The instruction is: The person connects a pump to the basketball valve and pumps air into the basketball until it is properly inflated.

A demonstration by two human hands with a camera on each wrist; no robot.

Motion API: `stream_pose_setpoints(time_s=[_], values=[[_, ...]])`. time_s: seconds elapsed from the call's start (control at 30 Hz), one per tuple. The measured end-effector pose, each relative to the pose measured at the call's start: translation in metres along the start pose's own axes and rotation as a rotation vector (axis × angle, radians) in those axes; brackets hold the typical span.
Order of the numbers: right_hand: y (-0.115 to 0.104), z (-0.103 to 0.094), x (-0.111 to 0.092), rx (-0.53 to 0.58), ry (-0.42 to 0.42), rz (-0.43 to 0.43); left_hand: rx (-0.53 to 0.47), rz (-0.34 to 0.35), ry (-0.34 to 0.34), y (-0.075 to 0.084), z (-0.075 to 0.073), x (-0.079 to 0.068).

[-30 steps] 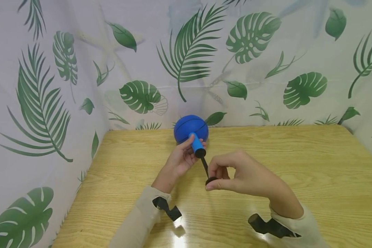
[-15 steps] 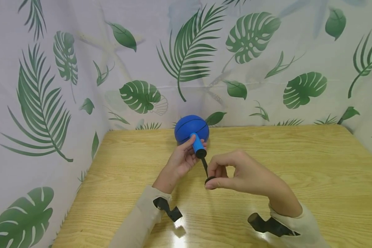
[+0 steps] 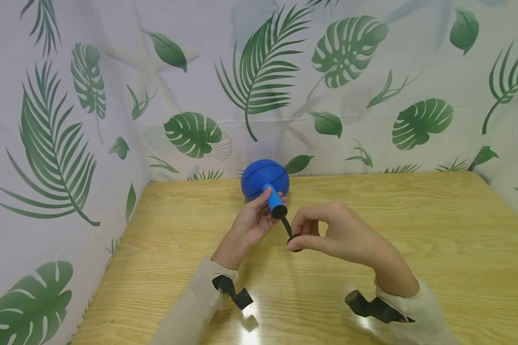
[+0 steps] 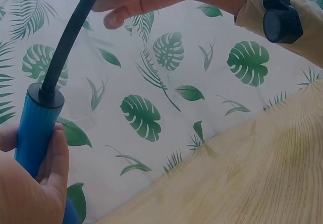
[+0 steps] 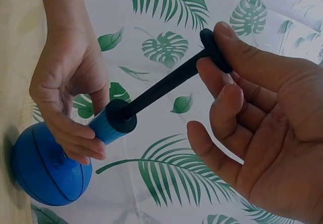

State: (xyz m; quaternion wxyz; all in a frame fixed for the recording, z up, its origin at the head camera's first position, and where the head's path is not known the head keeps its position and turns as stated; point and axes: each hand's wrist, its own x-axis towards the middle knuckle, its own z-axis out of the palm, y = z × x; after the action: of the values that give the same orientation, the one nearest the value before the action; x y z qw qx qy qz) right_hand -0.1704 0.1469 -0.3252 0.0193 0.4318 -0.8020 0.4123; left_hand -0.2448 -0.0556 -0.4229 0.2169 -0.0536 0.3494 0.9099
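Observation:
A blue ball with black lines rests on the table near its back edge. Against it stands a small hand pump with a blue barrel, tilted toward me; where it meets the ball is hidden by fingers. My left hand grips the barrel, thumb on top. The black plunger rod is pulled part way out of the barrel. At its end, my right hand pinches the round black handle between thumb and index finger, while the other fingers curl loosely in the right wrist view.
The wooden table reaches back to a white cloth wall with green leaves. Another such cloth borders the left side. Black cameras are strapped to both wrists, the right one low over the table.
The right hand has moved slightly up and toward the ball, pushing the handle so that less of the rod shows. The left hand, barrel and ball stay nearly in place.

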Motion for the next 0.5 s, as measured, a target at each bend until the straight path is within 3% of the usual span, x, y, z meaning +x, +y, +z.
stream_pose_setpoints(time_s=[0.5], values=[[0.024, 0.004, 0.009, -0.055, 0.065, 0.095, -0.026, -0.011, -0.002, -0.001, 0.001, 0.001]])
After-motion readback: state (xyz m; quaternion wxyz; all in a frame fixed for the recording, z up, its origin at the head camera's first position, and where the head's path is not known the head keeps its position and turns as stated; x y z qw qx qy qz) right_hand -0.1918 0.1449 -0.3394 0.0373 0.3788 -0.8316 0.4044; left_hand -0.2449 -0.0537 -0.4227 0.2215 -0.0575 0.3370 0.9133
